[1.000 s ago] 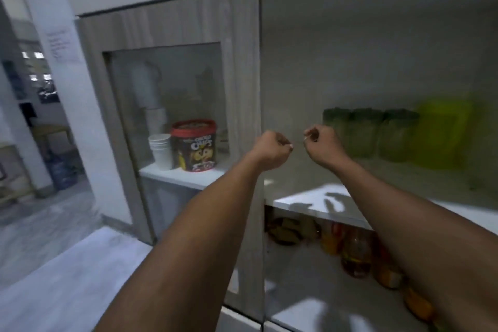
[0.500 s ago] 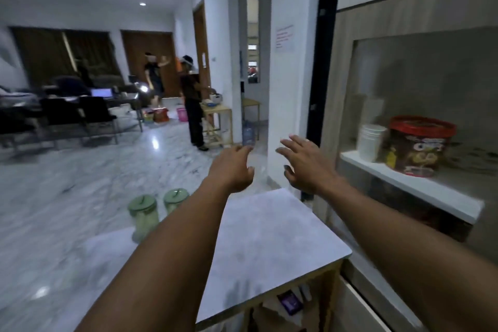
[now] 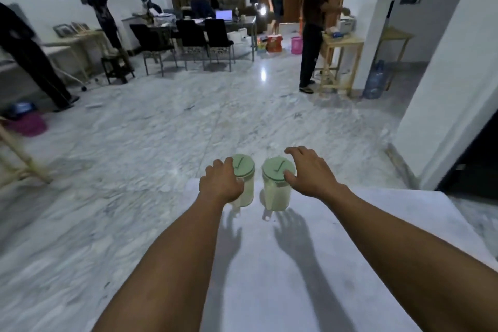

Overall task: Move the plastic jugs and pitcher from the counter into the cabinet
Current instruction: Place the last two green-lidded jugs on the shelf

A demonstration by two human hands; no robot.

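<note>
Two plastic jugs are seen upright and just beside each other at the far edge of the pale, marbled counter (image 3: 310, 264), each a translucent cylinder with a round, flat, pale green lid; whether anything is held inside them cannot be told. The left jug (image 3: 244, 183) is partly covered by the left hand (image 3: 219, 183), whose fingers are curled over its lid and near side, though a firm grip cannot be confirmed. The right jug (image 3: 276, 188) is approached by the right hand (image 3: 307, 172), which is spread open with the thumb at the lid's rim.
</note>
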